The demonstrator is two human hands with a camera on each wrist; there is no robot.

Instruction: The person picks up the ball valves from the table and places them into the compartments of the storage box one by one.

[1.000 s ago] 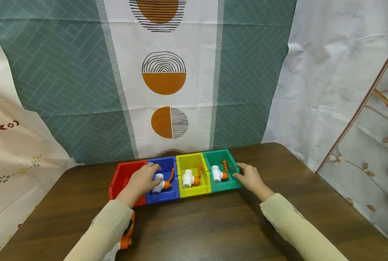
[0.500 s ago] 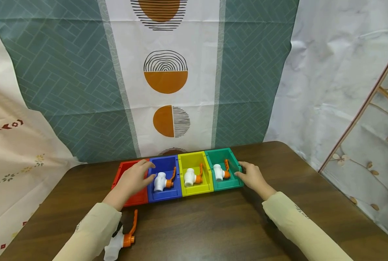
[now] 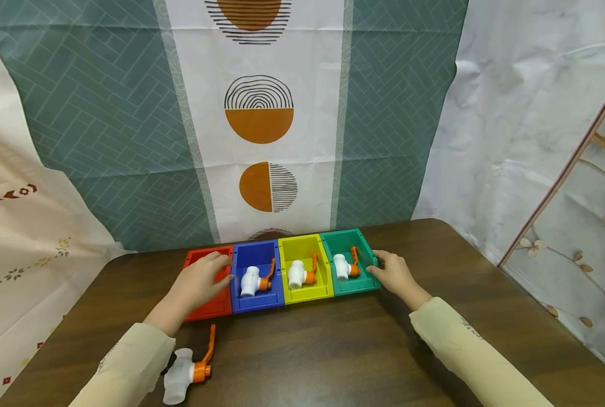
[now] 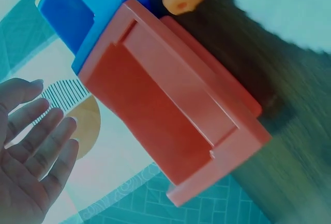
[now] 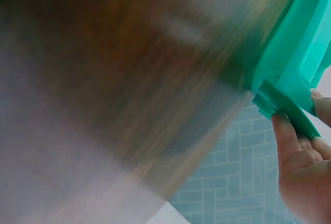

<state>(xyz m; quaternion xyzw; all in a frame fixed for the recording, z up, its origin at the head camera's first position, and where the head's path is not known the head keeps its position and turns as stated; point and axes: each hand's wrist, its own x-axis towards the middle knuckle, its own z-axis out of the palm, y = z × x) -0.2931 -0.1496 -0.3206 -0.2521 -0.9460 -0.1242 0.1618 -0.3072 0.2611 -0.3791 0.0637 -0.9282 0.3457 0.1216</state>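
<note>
Red (image 3: pixel 213 308), blue (image 3: pixel 258 305), yellow (image 3: pixel 309 295) and green (image 3: pixel 355 287) bins stand side by side in a row. A white ball valve with an orange lever lies in each of the blue, yellow and green ones. My left hand (image 3: pixel 197 282) is over the red bin, fingers loosely spread and holding nothing; the left wrist view shows that bin's inside bare. At the row's right end, my right hand (image 3: pixel 396 277) pinches the side wall of the green bin, thumb on one face and fingers on the other (image 5: pixel 289 141). Another ball valve (image 3: pixel 178 376) lies on the table beside my left sleeve.
The bins stand near the back of a dark wooden table (image 3: pixel 302 362). Behind it hangs a green and white patterned cloth (image 3: pixel 302 141). Pale cloths hang at the left and right sides.
My left hand has moved left and back from the valve in the blue bin to over the red one. The table valve shows more fully. My right hand keeps its grip on the green bin.
</note>
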